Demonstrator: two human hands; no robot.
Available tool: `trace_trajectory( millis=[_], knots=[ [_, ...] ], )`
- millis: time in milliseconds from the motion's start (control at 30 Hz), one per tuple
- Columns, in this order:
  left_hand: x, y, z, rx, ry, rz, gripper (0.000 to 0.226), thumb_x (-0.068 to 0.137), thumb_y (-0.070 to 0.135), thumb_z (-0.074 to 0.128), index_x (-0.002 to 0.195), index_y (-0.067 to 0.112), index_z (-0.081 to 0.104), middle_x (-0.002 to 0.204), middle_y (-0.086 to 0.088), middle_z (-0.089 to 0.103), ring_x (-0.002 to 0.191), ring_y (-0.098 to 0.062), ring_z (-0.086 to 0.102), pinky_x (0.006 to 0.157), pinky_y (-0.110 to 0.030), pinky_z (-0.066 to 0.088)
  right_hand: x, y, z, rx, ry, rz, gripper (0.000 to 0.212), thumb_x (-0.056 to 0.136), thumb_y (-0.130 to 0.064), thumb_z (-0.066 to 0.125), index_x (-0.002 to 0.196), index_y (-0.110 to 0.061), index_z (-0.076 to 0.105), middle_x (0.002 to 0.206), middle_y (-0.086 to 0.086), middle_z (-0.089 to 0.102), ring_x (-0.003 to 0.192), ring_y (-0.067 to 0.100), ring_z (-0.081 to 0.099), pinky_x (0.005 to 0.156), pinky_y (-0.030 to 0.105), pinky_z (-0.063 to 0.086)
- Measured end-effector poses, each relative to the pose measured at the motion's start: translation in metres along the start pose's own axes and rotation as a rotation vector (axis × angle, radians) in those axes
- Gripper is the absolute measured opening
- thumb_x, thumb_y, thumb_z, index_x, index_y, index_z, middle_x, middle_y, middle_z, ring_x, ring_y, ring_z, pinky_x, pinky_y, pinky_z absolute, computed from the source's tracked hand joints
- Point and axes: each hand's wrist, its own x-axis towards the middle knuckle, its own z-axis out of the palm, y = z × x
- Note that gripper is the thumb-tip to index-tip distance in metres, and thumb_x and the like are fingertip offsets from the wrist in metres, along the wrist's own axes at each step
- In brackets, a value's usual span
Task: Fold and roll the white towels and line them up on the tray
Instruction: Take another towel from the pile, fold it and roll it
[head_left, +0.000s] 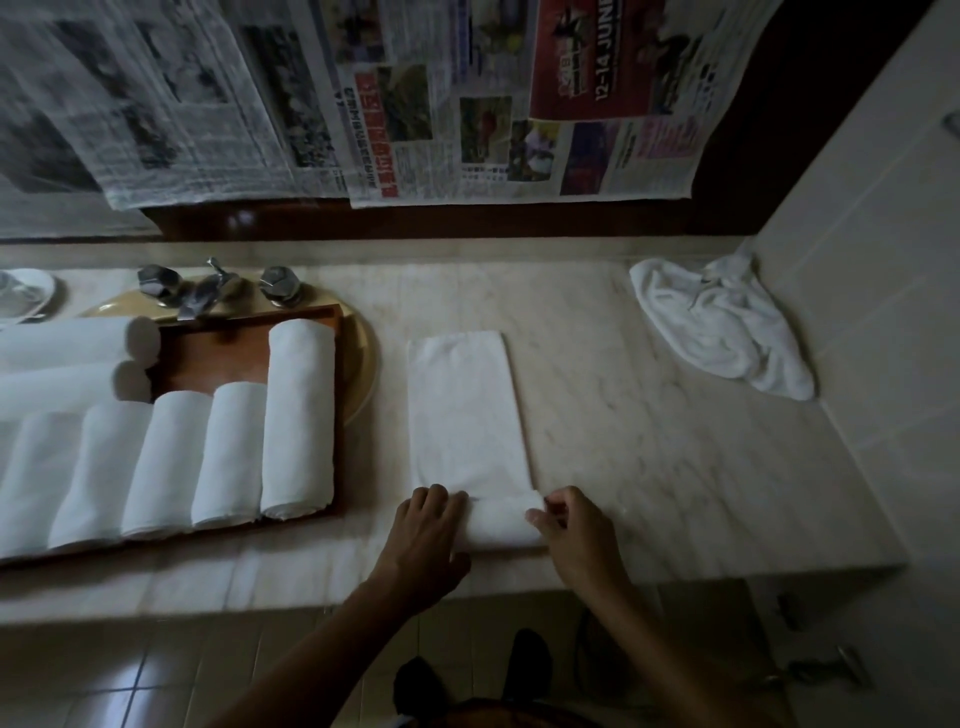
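A white towel (465, 410), folded into a long narrow strip, lies on the marble counter, and its near end is curled into a short roll. My left hand (428, 535) grips the roll's left end and my right hand (569, 530) pinches its right end. To the left, a brown wooden tray (244, 345) carries several rolled white towels (298, 415) lined up side by side, with two more lying crosswise at the back left. A crumpled white towel (724, 327) sits in the counter's far right corner.
Chrome taps (208, 288) and a cream basin rim stand behind the tray. A white dish (26, 293) is at the far left. Newspaper sheets (467, 98) hang on the wall above. A tiled wall closes the right side; the counter's front edge runs just below my hands.
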Motion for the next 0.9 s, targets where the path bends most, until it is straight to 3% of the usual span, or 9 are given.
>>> trace_trajectory(
  millis=[33, 100, 167, 200, 367, 567, 667, 800, 900],
  knots=[
    [0.001, 0.000, -0.001, 0.011, -0.007, 0.001, 0.075, 0.077, 0.058, 0.062, 0.140, 0.021, 0.048, 0.128, -0.001, 0.049, 0.113, -0.025, 0.048, 0.098, -0.040, 0.046, 0.000, 0.001, -0.002, -0.073, -0.015, -0.097, 0.045, 0.093, -0.044, 0.071, 0.130, -0.021, 0.058, 0.128, -0.002, 0.060, 0.118, 0.018, 0.058, 0.093, 0.033, 0.050],
    [0.002, 0.000, -0.002, 0.023, -0.013, -0.005, 0.073, 0.079, 0.058, 0.063, 0.140, 0.023, 0.047, 0.129, -0.001, 0.048, 0.114, -0.024, 0.047, 0.099, -0.040, 0.045, 0.000, 0.001, -0.005, -0.280, -0.158, -0.321, 0.069, 0.093, -0.050, 0.068, 0.153, -0.030, 0.039, 0.159, -0.005, 0.034, 0.143, 0.017, 0.035, 0.116, 0.035, 0.038],
    [0.002, 0.001, -0.002, 0.031, -0.017, -0.008, 0.072, 0.081, 0.057, 0.061, 0.142, 0.022, 0.046, 0.131, -0.001, 0.047, 0.115, -0.024, 0.047, 0.099, -0.039, 0.044, 0.003, 0.005, -0.001, -0.512, -0.314, -0.486, 0.085, 0.095, -0.050, 0.065, 0.163, -0.033, 0.017, 0.171, -0.006, 0.007, 0.155, 0.018, 0.013, 0.126, 0.037, 0.021],
    [0.002, 0.001, -0.003, 0.030, -0.019, -0.006, 0.072, 0.082, 0.057, 0.061, 0.144, 0.022, 0.045, 0.132, -0.001, 0.047, 0.116, -0.024, 0.047, 0.100, -0.039, 0.044, 0.005, 0.009, 0.001, -0.583, -0.339, -0.541, 0.087, 0.097, -0.046, 0.064, 0.164, -0.032, 0.011, 0.172, -0.004, 0.003, 0.156, 0.019, 0.010, 0.127, 0.038, 0.018],
    [-0.008, -0.009, -0.010, -0.051, -0.063, 0.015, 0.080, 0.092, 0.056, 0.062, 0.156, 0.019, 0.031, 0.150, 0.000, 0.042, 0.132, -0.022, 0.042, 0.113, -0.038, 0.037, 0.016, 0.015, -0.010, -0.452, -0.369, -0.622, 0.076, 0.095, -0.031, 0.070, 0.160, -0.029, 0.031, 0.161, -0.002, 0.036, 0.145, 0.016, 0.035, 0.117, 0.024, 0.026],
    [-0.051, -0.024, -0.012, -0.205, -0.125, 0.059, 0.073, 0.087, 0.076, 0.054, 0.142, 0.029, 0.042, 0.143, 0.012, 0.048, 0.126, -0.007, 0.043, 0.103, -0.026, 0.035, -0.008, 0.040, -0.013, -0.320, -0.479, -0.505, 0.062, 0.089, -0.061, 0.060, 0.145, -0.040, 0.045, 0.138, -0.003, 0.053, 0.122, 0.016, 0.055, 0.101, 0.033, 0.048],
    [-0.054, -0.025, -0.016, -0.321, -0.135, -0.004, 0.081, 0.079, 0.090, 0.042, 0.137, 0.035, 0.048, 0.137, 0.018, 0.049, 0.118, -0.002, 0.044, 0.098, -0.026, 0.037, -0.006, 0.035, -0.018, -0.284, -0.482, -0.505, 0.053, 0.086, -0.056, 0.067, 0.134, -0.037, 0.054, 0.127, -0.010, 0.054, 0.113, 0.009, 0.053, 0.095, 0.032, 0.048],
    [-0.041, -0.026, -0.023, -0.464, -0.106, -0.130, 0.073, 0.080, 0.081, 0.051, 0.132, 0.030, 0.060, 0.125, 0.012, 0.050, 0.114, -0.009, 0.047, 0.100, -0.034, 0.045, 0.013, 0.019, -0.022, -0.296, -0.461, -0.534, 0.044, 0.087, -0.049, 0.071, 0.124, -0.026, 0.066, 0.124, -0.011, 0.053, 0.111, 0.009, 0.051, 0.096, 0.029, 0.046],
    [-0.029, -0.025, -0.028, -0.486, -0.134, -0.211, 0.073, 0.080, 0.077, 0.048, 0.132, 0.028, 0.062, 0.125, 0.005, 0.053, 0.118, -0.014, 0.049, 0.102, -0.038, 0.044, 0.022, 0.010, -0.025, -0.268, -0.464, -0.421, 0.048, 0.090, -0.053, 0.071, 0.130, -0.026, 0.067, 0.117, -0.011, 0.061, 0.097, 0.009, 0.056, 0.091, 0.031, 0.049]
  ],
)
